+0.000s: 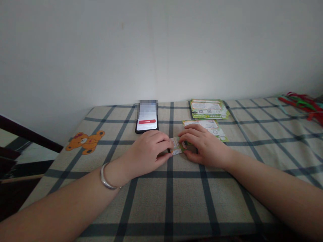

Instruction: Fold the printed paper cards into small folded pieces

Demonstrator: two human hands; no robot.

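Observation:
A small printed card (177, 146) with green and white print lies low over the checked cloth, between my two hands. My left hand (151, 148), with a silver bangle on its wrist, pinches the card's left end between thumb and fingers. My right hand (205, 146) has its curled fingers and thumb on the right end; the fingers hide part of the card. Just behind my right hand, a green and white leaflet (213, 126) lies flat, partly covered by the fingers. Farther back sits a stack of similar leaflets (208, 108).
A phone (146, 127) with a lit screen stands near the wall (161, 50). An orange bear picture (84, 143) is on the checked tablecloth (151, 201) at left. Red and green ribbon-like strips (301, 103) lie at the far right. Dark wooden bars (30, 132) are beyond the table's left edge.

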